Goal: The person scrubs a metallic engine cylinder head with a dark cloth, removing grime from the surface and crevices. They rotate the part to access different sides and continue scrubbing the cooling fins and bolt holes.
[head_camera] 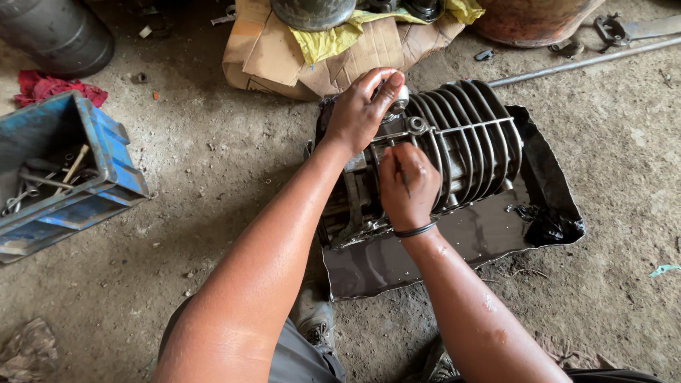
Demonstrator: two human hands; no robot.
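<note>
Engine block (468, 142): lies on its side on a dark metal sheet (496, 234) on the floor, long axis running left to right, fins on the right end.
Left hand (362, 110): grip closed over a round metal fitting (399, 99) at the block's top near edge.
Right hand (408, 186): just below the left, grip pinching a thin tool against the block's side.
Nearer hand: both touch it.
Blue tray (106, 152): tools, well left of the block.
</note>
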